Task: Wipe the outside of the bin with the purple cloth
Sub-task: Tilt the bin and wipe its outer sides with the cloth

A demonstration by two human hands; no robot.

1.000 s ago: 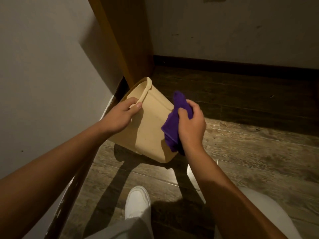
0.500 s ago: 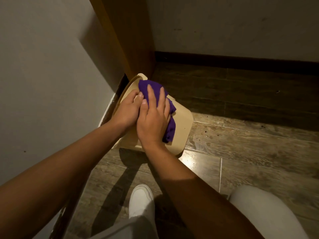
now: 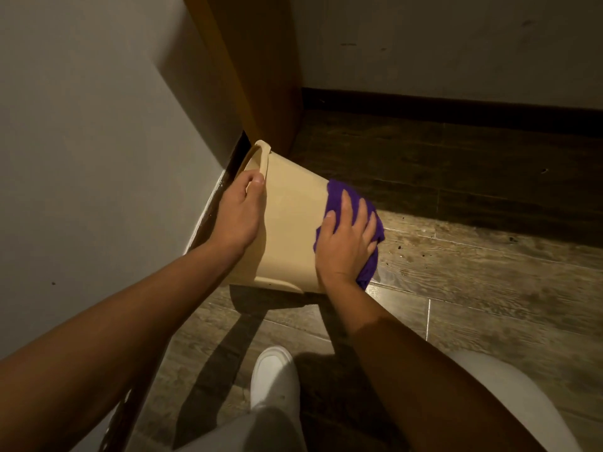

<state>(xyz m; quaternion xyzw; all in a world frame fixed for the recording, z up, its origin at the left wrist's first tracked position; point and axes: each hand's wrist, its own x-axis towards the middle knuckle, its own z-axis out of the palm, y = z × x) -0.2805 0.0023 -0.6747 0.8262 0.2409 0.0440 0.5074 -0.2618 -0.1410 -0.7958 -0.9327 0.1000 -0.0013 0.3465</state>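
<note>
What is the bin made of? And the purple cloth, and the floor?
Bin: probably plastic, beige and smooth, with a moulded rolled rim and a dull sheen.
Cloth: soft fabric, maybe microfibre; it bunches and folds under the right hand.
Floor: wood-look planks with grain lines and slight gloss; real wood, tile or laminate, I can't tell.

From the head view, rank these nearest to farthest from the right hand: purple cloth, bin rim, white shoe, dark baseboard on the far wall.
1. Purple cloth: directly under the right hand.
2. Bin rim: up-left, gripped by the left hand.
3. White shoe: below, near the viewer.
4. Dark baseboard: far wall, top of view.
</note>
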